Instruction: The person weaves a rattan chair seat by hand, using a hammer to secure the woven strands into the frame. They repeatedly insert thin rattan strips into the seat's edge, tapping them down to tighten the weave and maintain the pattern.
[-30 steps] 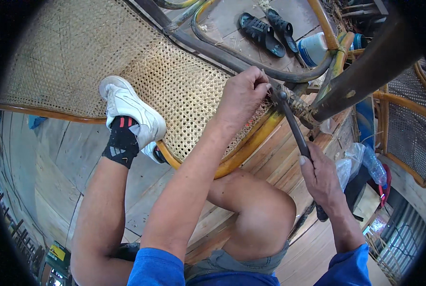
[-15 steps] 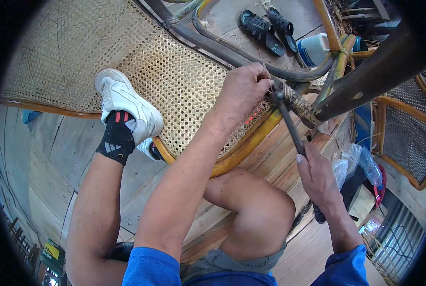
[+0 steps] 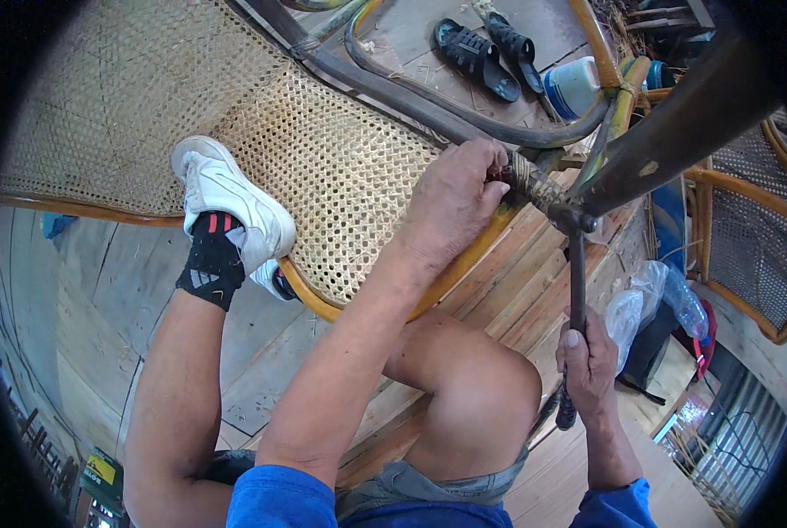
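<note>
A rattan chair with a woven cane seat [image 3: 349,167] lies tilted before me, its frame made of yellowish and dark poles. My left hand [image 3: 459,198] is closed at the seat's corner, beside the cane-wrapped joint [image 3: 534,183]. Whatever its curled fingers pinch is hidden. My right hand [image 3: 590,359] grips a hammer [image 3: 577,282] by its handle, below the seat corner. The hammer's head [image 3: 577,219] is up beside the thick dark pole [image 3: 675,141], close to the wrapped joint; I cannot tell whether they touch.
My white shoe [image 3: 231,198] rests against the cane seat. Black sandals [image 3: 481,57] and a white container [image 3: 574,86] stand beyond the chair. At right are plastic bags [image 3: 627,317], a clear bottle [image 3: 684,304] and another cane chair [image 3: 750,238]. Wooden planks [image 3: 508,282] lie beneath.
The hammer has swung away from my left fingers, down and to the right, with my right hand lower. My left hand has shifted slightly down and its fingers are more curled.
</note>
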Demonstrator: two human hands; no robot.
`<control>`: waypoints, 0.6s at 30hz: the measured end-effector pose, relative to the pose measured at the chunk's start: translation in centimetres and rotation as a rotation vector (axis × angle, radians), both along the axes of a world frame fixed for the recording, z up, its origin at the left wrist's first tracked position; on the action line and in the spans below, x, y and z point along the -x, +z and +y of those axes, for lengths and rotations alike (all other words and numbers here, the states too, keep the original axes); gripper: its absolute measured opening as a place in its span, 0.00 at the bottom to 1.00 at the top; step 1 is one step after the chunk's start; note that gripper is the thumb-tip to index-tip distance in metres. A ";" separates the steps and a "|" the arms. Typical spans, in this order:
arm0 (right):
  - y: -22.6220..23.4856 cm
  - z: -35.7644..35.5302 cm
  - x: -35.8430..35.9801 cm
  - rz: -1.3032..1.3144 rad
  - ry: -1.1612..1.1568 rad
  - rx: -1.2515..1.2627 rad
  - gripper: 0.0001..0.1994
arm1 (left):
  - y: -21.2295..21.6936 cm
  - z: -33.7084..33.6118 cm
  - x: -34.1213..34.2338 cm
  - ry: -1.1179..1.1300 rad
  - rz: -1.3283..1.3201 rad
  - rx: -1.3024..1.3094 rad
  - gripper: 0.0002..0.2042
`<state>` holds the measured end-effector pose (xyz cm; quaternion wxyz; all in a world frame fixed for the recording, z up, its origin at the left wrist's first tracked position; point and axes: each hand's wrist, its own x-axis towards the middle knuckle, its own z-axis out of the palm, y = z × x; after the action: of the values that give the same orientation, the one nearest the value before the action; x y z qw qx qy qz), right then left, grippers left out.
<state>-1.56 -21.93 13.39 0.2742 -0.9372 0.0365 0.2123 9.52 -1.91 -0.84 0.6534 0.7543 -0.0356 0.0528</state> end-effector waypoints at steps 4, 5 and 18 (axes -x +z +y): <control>-0.1 -0.4 0.8 -0.003 -0.041 -0.051 0.14 | -0.5 -1.6 0.1 0.127 -0.006 0.008 0.09; -0.1 -0.5 0.9 0.020 -0.049 -0.059 0.14 | -0.8 -1.7 0.4 0.148 -0.013 -0.028 0.08; -1.4 -1.0 2.1 0.008 -0.004 -0.110 0.15 | -0.6 -3.4 1.1 0.318 0.125 -0.104 0.09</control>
<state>-3.66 -22.97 12.02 0.3254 -0.9198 0.0276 0.2173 8.45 -5.35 -1.48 0.5979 0.7850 0.1219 0.1066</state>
